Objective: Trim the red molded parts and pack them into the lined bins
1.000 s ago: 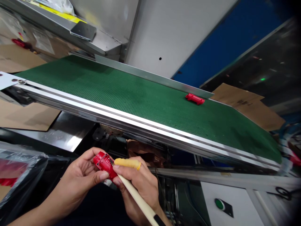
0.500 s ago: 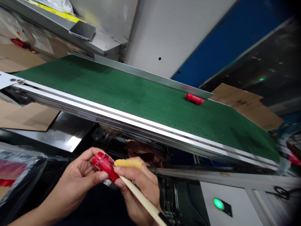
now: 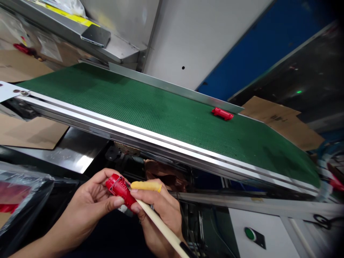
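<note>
My left hand [image 3: 88, 200] grips a red moulded plastic part [image 3: 119, 188] between thumb and fingers, holding it at a slant below the conveyor. Close against it on the right, my right hand [image 3: 161, 211] is closed around a long cream-coloured handle [image 3: 158, 224] with a black band near its lower end. The working tip of this tool is hidden at the red part, so its kind does not show. A yellow finger cot [image 3: 146, 186] covers one finger of the right hand. The right fingertips touch the lower end of the red part.
A green conveyor belt [image 3: 150, 107] with metal edges runs across the view, carrying another red part [image 3: 222, 113]. A phone [image 3: 96, 35] lies on the metal ledge. At left is a plastic-lined container [image 3: 40, 193]; lower right, a panel with a green button [image 3: 250, 234].
The green button was lit and now looks dark. Both hands keep nearly the same place on the red part and the tool; the view has shifted very slightly.
</note>
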Motion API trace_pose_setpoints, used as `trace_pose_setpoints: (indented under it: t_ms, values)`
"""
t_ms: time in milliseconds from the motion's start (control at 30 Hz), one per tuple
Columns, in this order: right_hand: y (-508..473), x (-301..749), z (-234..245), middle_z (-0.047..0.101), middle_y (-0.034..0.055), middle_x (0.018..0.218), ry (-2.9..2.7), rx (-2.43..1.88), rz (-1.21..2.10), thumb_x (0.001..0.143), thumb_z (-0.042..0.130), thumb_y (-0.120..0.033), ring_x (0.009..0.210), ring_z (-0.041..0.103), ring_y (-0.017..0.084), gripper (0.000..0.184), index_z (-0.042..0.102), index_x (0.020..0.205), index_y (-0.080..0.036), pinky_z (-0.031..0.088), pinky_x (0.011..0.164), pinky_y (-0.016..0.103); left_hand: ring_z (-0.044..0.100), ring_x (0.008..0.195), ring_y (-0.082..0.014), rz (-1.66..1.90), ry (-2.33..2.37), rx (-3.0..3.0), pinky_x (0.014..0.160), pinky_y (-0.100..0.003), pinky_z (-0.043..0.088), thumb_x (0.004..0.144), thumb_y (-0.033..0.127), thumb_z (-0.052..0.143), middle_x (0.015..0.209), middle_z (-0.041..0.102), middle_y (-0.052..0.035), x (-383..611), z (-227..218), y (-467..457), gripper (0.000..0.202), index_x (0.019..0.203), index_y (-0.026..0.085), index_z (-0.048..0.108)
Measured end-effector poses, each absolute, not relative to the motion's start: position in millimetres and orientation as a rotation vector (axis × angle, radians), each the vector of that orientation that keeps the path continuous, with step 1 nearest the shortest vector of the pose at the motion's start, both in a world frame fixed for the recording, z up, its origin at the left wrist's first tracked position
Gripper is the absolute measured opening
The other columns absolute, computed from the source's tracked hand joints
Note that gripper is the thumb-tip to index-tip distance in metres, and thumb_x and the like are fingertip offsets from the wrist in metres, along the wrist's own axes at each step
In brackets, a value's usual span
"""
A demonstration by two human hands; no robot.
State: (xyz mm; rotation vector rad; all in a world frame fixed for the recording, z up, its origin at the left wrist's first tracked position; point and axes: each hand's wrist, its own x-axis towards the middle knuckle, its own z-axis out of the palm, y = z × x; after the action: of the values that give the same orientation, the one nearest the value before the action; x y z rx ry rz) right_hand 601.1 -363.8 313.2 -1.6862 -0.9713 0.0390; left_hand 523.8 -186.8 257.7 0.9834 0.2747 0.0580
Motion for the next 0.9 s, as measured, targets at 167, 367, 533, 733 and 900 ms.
trace_pose_setpoints:
  t_ms: [167,367,533,733,900]
  values:
    - [-365.0,607.9,314.2,0.071,0.0109,0.122,-1.059,-1.717,0.131,0.102,0.063,-0.025,0.111,0.064,0.024,0.022,0.066,0.123,-0.020,0.055,0.098,0.042,0.068,0.081,-0.0135,0.052,0.276,0.979,0.076,-0.020,0.059,0.083,0.024,0.086,0.090,0.074,-0.0006,522.0,256.2,-186.3,0.034,0.112,0.026,0.067]
    - [-362.8,612.8,309.2,0.072,0.0131,0.123,-0.992,-1.603,0.171,0.104,0.063,-0.031,0.113,0.067,0.025,0.023,0.065,0.124,-0.021,0.057,0.098,0.045,0.067,0.082,-0.0132,0.028,0.300,0.934,0.076,-0.020,0.058,0.082,0.026,0.088,0.089,0.073,0.0000,521.0,255.6,-188.0,0.035,0.110,0.025,0.067]
    - [-372.8,621.9,307.8,0.075,0.0110,0.112,-0.508,-1.224,0.251,0.104,0.063,-0.036,0.092,0.075,0.021,0.017,0.068,0.112,-0.023,0.065,0.082,0.036,0.071,0.094,-0.0203,0.027,0.352,0.917,0.082,-0.028,0.059,0.082,0.029,0.088,0.106,0.075,-0.0071,520.1,257.9,-186.2,0.040,0.113,0.022,0.065]
    - [-386.6,622.4,309.7,0.074,0.0062,0.100,-0.499,-1.425,0.310,0.103,0.065,-0.022,0.067,0.071,0.011,0.013,0.075,0.111,-0.023,0.062,0.062,0.022,0.071,0.097,-0.0208,0.071,0.398,0.915,0.083,-0.026,0.059,0.079,0.027,0.090,0.110,0.075,-0.0079,526.0,267.4,-184.5,0.042,0.112,0.022,0.064]
    - [-380.4,614.8,317.7,0.079,0.0076,0.102,-0.707,-1.622,0.221,0.099,0.071,-0.018,0.091,0.077,0.021,0.028,0.074,0.126,-0.026,0.066,0.083,0.034,0.070,0.091,-0.0181,0.025,0.368,0.969,0.079,-0.025,0.059,0.082,0.029,0.088,0.100,0.074,-0.0044,525.6,262.3,-186.2,0.038,0.111,0.023,0.065]
